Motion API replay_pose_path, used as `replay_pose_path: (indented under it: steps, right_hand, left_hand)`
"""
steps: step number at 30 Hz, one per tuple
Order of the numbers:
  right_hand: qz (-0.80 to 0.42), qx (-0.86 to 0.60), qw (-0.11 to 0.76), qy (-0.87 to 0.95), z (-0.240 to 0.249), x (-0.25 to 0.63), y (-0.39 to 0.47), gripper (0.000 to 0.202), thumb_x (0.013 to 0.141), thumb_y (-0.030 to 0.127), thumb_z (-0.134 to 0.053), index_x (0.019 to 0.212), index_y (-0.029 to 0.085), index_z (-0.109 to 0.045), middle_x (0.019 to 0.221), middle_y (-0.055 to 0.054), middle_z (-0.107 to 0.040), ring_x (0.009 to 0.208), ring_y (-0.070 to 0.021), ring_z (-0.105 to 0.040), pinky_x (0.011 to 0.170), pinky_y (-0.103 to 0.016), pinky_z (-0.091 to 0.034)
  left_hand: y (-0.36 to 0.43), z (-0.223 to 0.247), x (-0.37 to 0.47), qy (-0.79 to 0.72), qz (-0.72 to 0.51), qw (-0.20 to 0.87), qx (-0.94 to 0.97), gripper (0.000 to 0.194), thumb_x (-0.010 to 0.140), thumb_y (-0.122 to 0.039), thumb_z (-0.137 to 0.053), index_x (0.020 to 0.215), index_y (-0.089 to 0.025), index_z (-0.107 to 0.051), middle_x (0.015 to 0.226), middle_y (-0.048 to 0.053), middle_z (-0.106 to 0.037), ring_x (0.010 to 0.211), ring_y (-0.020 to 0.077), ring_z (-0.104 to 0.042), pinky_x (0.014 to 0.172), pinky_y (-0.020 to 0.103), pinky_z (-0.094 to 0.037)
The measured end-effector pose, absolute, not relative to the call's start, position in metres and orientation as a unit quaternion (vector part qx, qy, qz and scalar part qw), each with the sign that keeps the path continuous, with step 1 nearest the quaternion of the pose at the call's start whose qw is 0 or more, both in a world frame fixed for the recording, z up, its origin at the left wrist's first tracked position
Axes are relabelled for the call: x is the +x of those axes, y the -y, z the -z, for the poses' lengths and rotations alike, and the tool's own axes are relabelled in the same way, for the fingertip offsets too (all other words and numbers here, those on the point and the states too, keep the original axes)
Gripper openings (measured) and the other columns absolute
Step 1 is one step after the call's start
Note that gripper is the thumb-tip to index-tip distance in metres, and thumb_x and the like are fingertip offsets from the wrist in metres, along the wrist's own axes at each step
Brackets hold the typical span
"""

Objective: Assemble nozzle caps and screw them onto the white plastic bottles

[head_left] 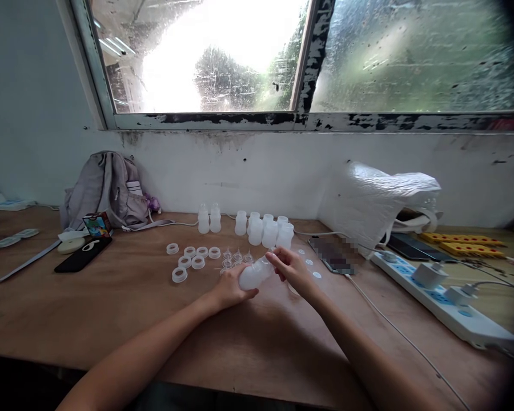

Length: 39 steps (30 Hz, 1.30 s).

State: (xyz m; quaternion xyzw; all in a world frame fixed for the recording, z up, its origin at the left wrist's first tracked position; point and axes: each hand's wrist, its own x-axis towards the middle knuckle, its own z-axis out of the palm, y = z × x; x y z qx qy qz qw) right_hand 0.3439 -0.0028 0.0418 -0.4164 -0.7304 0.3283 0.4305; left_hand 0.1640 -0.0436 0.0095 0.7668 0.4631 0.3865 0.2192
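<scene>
Held bottle (251, 277), brown tabletop (111, 305), grimy window (235, 71)

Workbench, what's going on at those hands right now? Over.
Left hand grips tilted translucent baby bottle. Right hand at its upper end. Clear nipples close beyond left hand, possible obstacle.

Held bottle (251, 277): translucent white, tilted, upper end pointing right and away from the viewer; that end is partly hidden. Rings (179, 275): seven, white, lying apart or nearly touching, left of the held bottle. Teats (239, 256): clear, grouped upright between the rings and the held bottle. Discs (317, 275): three, white, flat, in a line to its right. Uncapped bottles (269, 234): white, upright, clustered behind it. Capped bottles (203, 221): two, upright, side by side, left of the cluster.
</scene>
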Motion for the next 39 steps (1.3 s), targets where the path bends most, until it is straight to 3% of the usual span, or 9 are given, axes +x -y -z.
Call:
replay_pose_path:
  steps: [11,17,24,31,39]
  right_hand:
    - [-0.181,-0.403,0.425,0.79,-0.031,0.337,0.009,0.025,0.082,0.035,-0.03,0.072,0.019,-0.047,0.046,0.004,-0.043,0.043,-0.011,-0.044,0.045,-0.021,-0.032]
    - [-0.107,-0.411,0.461,0.779,-0.023,0.329,0.012,0.021,0.08,0.029,-0.03,0.066,0.02,-0.042,0.048,0.004,-0.039,0.044,-0.0104,-0.038,0.046,-0.022,-0.028]
    - [-0.051,-0.398,0.463,0.79,-0.02,0.325,0.013,0.016,0.076,0.026,-0.035,0.063,0.019,-0.043,0.046,0.005,-0.033,0.041,-0.0092,-0.034,0.045,-0.022,-0.026]
    - [-0.061,-0.405,0.471,0.781,-0.025,0.305,0.015,0.017,0.077,0.026,-0.034,0.063,0.019,-0.042,0.047,0.004,-0.034,0.042,-0.009,-0.034,0.046,-0.021,-0.027]
    - [-0.129,-0.386,0.45,0.795,-0.03,0.309,0.018,0.016,0.081,0.032,-0.034,0.083,0.019,-0.043,0.052,0.005,-0.037,0.045,-0.0097,-0.036,0.047,-0.022,-0.03]
  left_hand:
    - [0.041,-0.003,0.167,-0.47,-0.389,0.2,0.766,0.048,0.055,-0.027,-0.065,0.101,-0.021,-0.051,0.09,0.001,-0.059,0.079,0.0168,-0.055,0.071,0.026,-0.042]
    - [0.038,-0.005,0.165,-0.453,-0.387,0.28,0.753,0.043,0.053,-0.024,-0.065,0.094,-0.019,-0.053,0.081,-0.001,-0.058,0.073,0.0144,-0.054,0.063,0.022,-0.041]
    - [0.037,-0.005,0.166,-0.449,-0.377,0.264,0.766,0.036,0.053,-0.02,-0.064,0.088,-0.019,-0.055,0.075,-0.003,-0.056,0.068,0.0131,-0.052,0.059,0.021,-0.04]
    - [0.039,0.002,0.164,-0.466,-0.418,0.226,0.746,0.042,0.053,-0.021,-0.064,0.093,-0.019,-0.051,0.083,-0.001,-0.057,0.073,0.0149,-0.053,0.064,0.024,-0.042]
    - [0.05,-0.004,0.158,-0.448,-0.412,0.195,0.769,0.043,0.065,-0.035,-0.058,0.103,-0.019,-0.045,0.092,0.004,-0.056,0.082,0.0177,-0.053,0.072,0.029,-0.043]
